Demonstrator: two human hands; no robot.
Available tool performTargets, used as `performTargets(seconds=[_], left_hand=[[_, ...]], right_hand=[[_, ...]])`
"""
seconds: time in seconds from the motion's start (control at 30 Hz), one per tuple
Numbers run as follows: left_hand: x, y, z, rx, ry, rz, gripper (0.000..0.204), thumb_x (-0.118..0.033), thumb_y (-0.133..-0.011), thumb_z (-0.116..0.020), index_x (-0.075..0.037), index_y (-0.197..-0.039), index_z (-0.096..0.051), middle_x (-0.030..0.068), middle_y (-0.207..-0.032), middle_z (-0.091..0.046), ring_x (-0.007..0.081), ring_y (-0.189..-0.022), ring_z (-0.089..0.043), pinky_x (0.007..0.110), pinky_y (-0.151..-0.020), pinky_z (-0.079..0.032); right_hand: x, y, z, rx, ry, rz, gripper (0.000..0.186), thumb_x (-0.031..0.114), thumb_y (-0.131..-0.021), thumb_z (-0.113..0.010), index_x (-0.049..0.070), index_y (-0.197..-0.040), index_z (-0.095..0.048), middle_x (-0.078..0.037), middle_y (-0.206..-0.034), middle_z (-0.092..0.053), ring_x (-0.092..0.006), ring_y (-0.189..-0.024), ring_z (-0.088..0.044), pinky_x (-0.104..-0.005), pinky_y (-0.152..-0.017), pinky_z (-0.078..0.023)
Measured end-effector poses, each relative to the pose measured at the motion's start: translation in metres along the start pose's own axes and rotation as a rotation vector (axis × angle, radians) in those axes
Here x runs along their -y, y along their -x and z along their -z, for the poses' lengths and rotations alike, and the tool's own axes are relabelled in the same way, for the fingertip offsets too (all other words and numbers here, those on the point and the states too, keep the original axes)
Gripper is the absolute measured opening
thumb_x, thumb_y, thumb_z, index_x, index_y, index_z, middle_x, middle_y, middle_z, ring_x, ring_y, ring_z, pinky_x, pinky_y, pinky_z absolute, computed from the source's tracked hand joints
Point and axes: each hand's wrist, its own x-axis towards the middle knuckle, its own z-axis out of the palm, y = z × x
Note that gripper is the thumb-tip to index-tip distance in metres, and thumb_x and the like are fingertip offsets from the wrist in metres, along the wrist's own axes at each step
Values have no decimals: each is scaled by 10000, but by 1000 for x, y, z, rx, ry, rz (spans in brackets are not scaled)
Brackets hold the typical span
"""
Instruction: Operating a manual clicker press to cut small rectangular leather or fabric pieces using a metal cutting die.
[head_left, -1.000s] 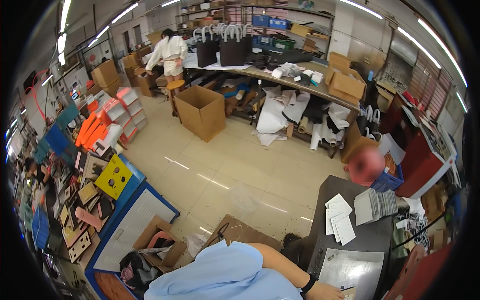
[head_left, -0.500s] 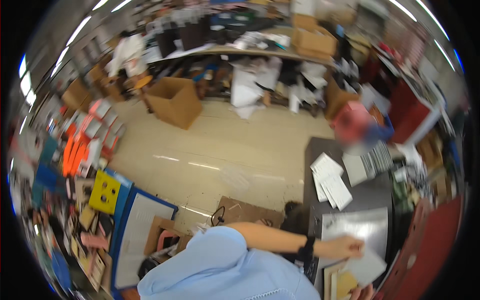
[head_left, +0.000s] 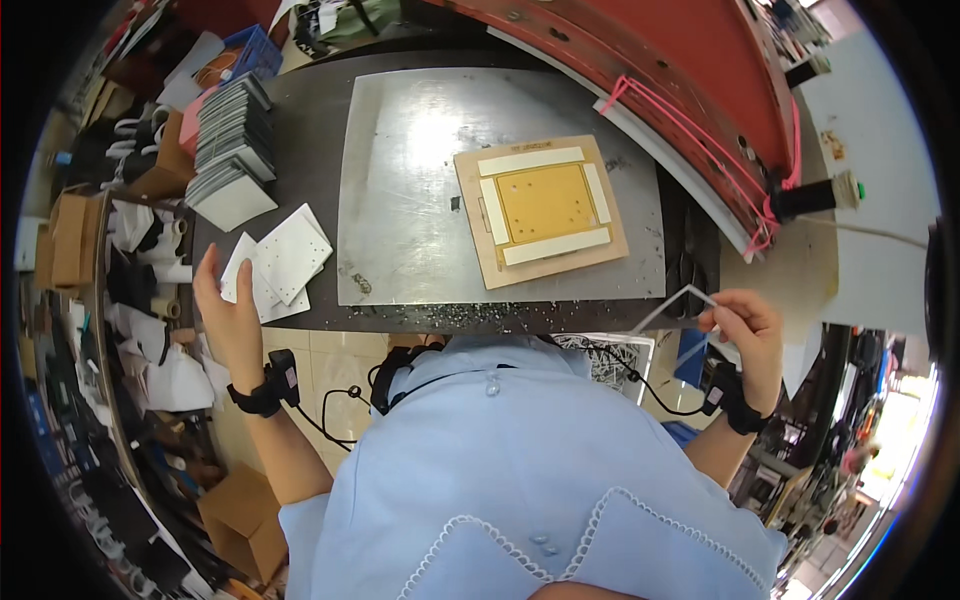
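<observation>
My left hand [head_left: 228,318] is open at the table's left edge, thumb and fingers apart, beside several white cards [head_left: 292,256] with small punched holes. Thin white strips, apparently a cut-out frame of offcut [head_left: 662,308], are pinched in my right hand [head_left: 745,328] past the table's front right edge. Between the hands a silver metal plate [head_left: 400,190] lies on the dark table. On its right half rests a wooden die board [head_left: 469,188], slightly turned. White strips line the board around a yellow panel [head_left: 545,202] with small dots.
A fanned stack of grey cards [head_left: 232,145] stands at the far left of the table. The large red machine [head_left: 640,55] with pink cord [head_left: 690,140] borders the far right. Small scraps [head_left: 450,315] litter the front edge, and a bin of white offcuts [head_left: 620,360] sits below.
The view has swung round to the table. My hands, earlier together over the board with a pale sheet, are now far apart; the right holds the thin white offcut.
</observation>
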Motion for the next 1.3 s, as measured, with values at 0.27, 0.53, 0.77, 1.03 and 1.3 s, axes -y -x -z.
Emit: performTargets(seconds=[0.27, 0.53, 0.77, 1.03, 1.3], left_hand=[[66, -44, -30, -136, -62, -37, 652, -285, -754, -841, 38, -1240, -550, 200, -1197, -587, 333, -1133, -545, 411, -978, -422], [94, -76, -45, -52, 191, 198, 581, -309, -736, -859, 16, -1118, -565, 108, -1026, -598, 202, -980, -574, 325, -855, -475], [121, -102, -42, 68, 122, 96, 506, -277, -765, -827, -65, -1162, -595, 46, -902, -584, 169, -777, -536, 313, -691, -471], [15, -85, 12, -72, 37, -142, 448, -179, -901, -704, -22, -1294, -559, 153, -1217, -598, 239, -1112, -566, 350, -987, -419], [-164, 37, -87, 592, 383, -412, 481, -277, -883, -682, 72, -1198, -582, 230, -1187, -570, 382, -1117, -523, 430, -976, -420]], right_hand=[[-42, 25, -22, -99, 413, -62, 344, 128, -908, -638, 14, -1231, -611, -87, -1144, -664, -158, -973, -617, -277, -869, -472], [13, -14, -108, 83, 423, 331, 214, 81, -917, -616, -19, -1105, -639, -137, -1008, -690, -209, -857, -659, -297, -787, -506], [30, -58, -147, 193, 427, 551, 179, 82, -912, -611, -17, -1058, -642, -169, -993, -676, -294, -880, -674, -334, -760, -525], [-18, -86, -104, -313, 480, 382, 243, 175, -940, -581, 0, -1092, -653, -156, -1024, -656, -318, -922, -633, -377, -782, -502], [-64, -101, -130, -407, 483, 528, 311, 235, -954, -588, -29, -1104, -655, -185, -1123, -626, -355, -1013, -580, -395, -890, -452]])
